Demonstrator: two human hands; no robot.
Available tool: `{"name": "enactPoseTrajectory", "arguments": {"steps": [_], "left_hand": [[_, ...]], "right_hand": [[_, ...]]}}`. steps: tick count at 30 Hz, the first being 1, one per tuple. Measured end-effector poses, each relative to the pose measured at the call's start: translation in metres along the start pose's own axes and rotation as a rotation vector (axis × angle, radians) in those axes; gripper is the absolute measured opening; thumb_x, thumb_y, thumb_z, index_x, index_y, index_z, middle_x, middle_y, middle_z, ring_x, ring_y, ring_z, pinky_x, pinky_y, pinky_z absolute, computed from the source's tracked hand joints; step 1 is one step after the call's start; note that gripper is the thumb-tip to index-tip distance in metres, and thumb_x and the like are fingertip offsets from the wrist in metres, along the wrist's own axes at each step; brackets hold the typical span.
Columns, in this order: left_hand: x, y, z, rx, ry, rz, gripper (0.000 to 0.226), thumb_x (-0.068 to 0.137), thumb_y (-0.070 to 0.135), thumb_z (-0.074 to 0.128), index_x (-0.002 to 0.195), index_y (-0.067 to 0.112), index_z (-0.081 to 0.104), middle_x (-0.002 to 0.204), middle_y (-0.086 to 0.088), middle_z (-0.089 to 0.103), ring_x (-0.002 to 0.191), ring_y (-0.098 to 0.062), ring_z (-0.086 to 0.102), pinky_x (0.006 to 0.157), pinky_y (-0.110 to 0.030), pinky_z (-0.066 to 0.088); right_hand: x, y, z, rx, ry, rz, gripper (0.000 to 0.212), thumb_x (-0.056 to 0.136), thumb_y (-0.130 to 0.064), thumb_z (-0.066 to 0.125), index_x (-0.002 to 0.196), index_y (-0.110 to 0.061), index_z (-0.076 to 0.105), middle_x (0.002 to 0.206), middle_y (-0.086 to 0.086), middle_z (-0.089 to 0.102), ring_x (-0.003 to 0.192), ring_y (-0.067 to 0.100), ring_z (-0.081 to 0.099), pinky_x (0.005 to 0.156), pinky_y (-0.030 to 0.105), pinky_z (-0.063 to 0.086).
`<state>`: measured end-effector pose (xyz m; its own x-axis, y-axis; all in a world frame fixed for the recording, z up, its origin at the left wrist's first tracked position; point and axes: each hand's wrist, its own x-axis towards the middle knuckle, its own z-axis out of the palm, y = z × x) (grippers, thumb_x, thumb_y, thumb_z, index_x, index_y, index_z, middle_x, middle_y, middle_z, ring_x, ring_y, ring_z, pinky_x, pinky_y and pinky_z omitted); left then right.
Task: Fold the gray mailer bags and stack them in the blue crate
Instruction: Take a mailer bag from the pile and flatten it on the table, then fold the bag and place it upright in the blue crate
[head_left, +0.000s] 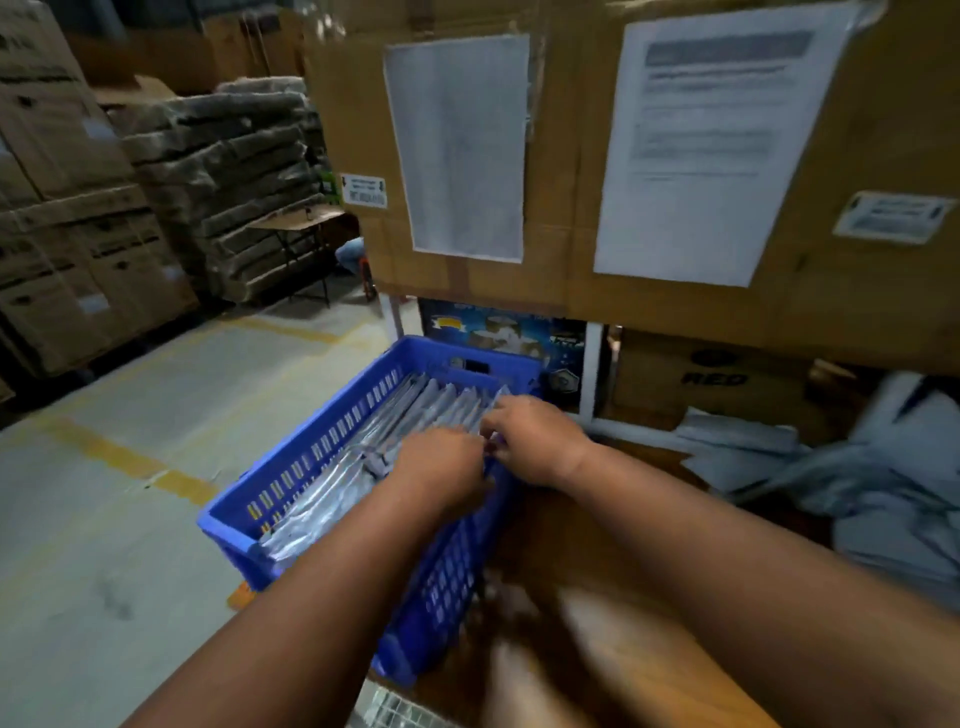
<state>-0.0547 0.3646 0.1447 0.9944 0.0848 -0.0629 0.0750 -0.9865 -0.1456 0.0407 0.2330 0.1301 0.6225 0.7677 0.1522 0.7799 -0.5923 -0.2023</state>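
A blue slotted crate stands at the table's left edge, filled with folded gray mailer bags standing in rows. Both my hands reach into its right side. My left hand has its fingers curled down among the bags near the crate's right wall. My right hand sits just beyond it, fingers curled on the top edge of a folded bag. What the fingertips hold is hidden by the hands. Loose unfolded gray mailer bags lie in a heap on the table at the right.
A wooden table carries the crate. A cardboard wall with taped paper sheets rises right behind it. Cartons sit under that wall. Left is concrete floor with yellow lines and stacked boxes.
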Motion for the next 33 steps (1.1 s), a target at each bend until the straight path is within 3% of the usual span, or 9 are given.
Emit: {"name": "enactPoseTrajectory", "arguments": {"steps": [3,9,15,23,29,33], "left_hand": [[0.008,0.065,-0.010,0.006,0.051,0.120,0.038,0.096,0.048,0.057,0.127,0.027,0.065,0.123,-0.006,0.063,0.117,-0.032,0.062,0.091,-0.044,0.052],[0.010,0.198,-0.014,0.010,-0.004,0.295,0.051,0.097,0.048,0.059,0.143,0.026,0.057,0.142,-0.007,0.055,0.134,-0.034,0.050,0.105,-0.052,0.046],[0.012,0.289,-0.002,-0.052,-0.056,0.370,0.054,0.093,0.050,0.064,0.141,0.027,0.055,0.140,-0.007,0.054,0.132,-0.036,0.052,0.106,-0.053,0.049],[0.047,0.314,0.027,-0.031,-0.136,0.384,0.062,0.090,0.050,0.070,0.145,0.028,0.051,0.136,-0.008,0.057,0.125,-0.035,0.058,0.100,-0.048,0.053],[0.121,0.319,0.045,-0.086,-0.203,0.388,0.056,0.097,0.049,0.065,0.147,0.029,0.050,0.144,-0.005,0.053,0.128,-0.029,0.056,0.099,-0.044,0.053],[0.177,0.321,0.056,-0.246,-0.125,0.394,0.051,0.097,0.057,0.062,0.138,0.027,0.057,0.136,-0.005,0.056,0.123,-0.028,0.056,0.098,-0.046,0.054]], "right_hand": [[-0.066,0.038,-0.018,-0.028,0.049,0.085,0.011,0.095,-0.035,0.065,0.103,-0.029,0.069,0.105,-0.002,0.057,0.099,0.022,0.057,0.084,0.044,0.054],[-0.191,0.110,-0.031,0.012,0.070,0.297,0.014,0.095,-0.030,0.062,0.106,-0.023,0.068,0.111,0.003,0.058,0.108,0.028,0.059,0.088,0.043,0.053],[-0.268,0.165,-0.030,-0.013,0.016,0.431,0.023,0.093,-0.035,0.060,0.112,-0.024,0.067,0.117,0.005,0.059,0.114,0.031,0.058,0.096,0.046,0.054],[-0.281,0.213,-0.008,-0.014,-0.060,0.492,0.042,0.099,-0.042,0.062,0.136,-0.023,0.064,0.138,0.008,0.056,0.128,0.032,0.054,0.106,0.048,0.052],[-0.237,0.260,0.010,-0.048,-0.050,0.564,0.035,0.098,-0.032,0.055,0.131,-0.028,0.066,0.131,0.005,0.052,0.126,0.031,0.051,0.105,0.043,0.047],[-0.198,0.296,0.012,-0.110,0.017,0.616,0.039,0.101,-0.033,0.060,0.138,-0.024,0.065,0.152,0.006,0.046,0.140,0.031,0.044,0.113,0.044,0.044]]}}
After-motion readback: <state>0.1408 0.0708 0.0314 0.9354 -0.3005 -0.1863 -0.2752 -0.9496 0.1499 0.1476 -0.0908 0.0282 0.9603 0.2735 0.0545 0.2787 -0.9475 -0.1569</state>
